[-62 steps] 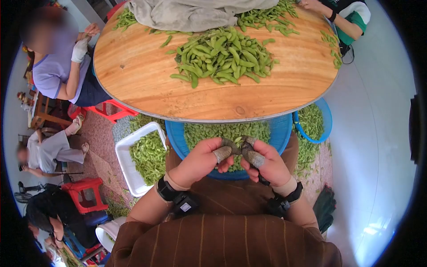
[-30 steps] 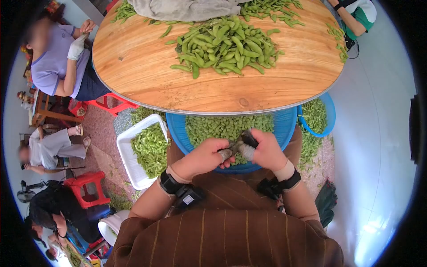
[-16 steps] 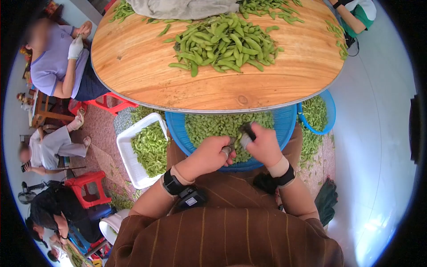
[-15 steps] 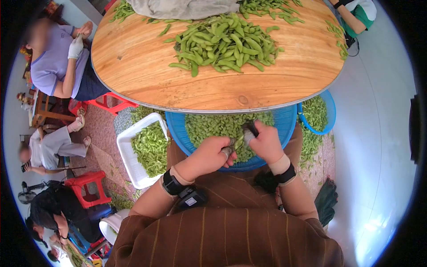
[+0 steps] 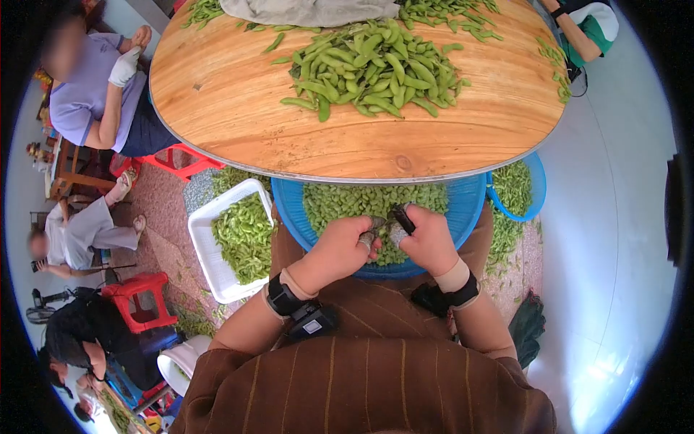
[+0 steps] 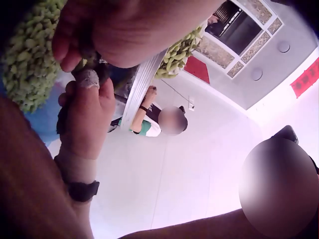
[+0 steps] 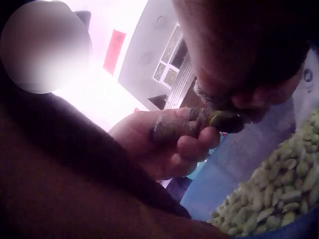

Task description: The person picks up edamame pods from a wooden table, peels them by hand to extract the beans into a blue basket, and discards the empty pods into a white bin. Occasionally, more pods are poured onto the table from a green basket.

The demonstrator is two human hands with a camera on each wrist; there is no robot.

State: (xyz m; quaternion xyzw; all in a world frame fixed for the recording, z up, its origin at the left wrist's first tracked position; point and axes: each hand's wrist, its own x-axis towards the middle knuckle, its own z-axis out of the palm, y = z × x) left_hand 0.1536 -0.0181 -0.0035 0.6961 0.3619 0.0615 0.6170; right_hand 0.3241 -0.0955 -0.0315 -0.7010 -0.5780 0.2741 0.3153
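In the head view my left hand (image 5: 338,247) and right hand (image 5: 431,243) meet over a blue basket (image 5: 466,208) of shelled green soybeans (image 5: 361,204). Greyish, stained covers wrap the thumbs and some fingertips. My left fingers and thumb pinch a green soybean pod (image 7: 215,119), its end showing in the right wrist view. The covered right thumb (image 6: 88,78) and bent fingers grip at that same pod, mostly hidden between the hands. Black wrist cameras are strapped below both hands.
A wooden table (image 5: 238,145) ahead bears a heap of pods (image 5: 376,69) and a grey cloth (image 5: 303,10). At the left stands a white crate (image 5: 206,264) of pods; at the right, a blue basket (image 5: 536,184). Other people sit around.
Half a second ago more of the pod showed between the hands; now the fingertips have closed together over it. Earlier the right hand lifted and returned. The head view has shifted slightly.
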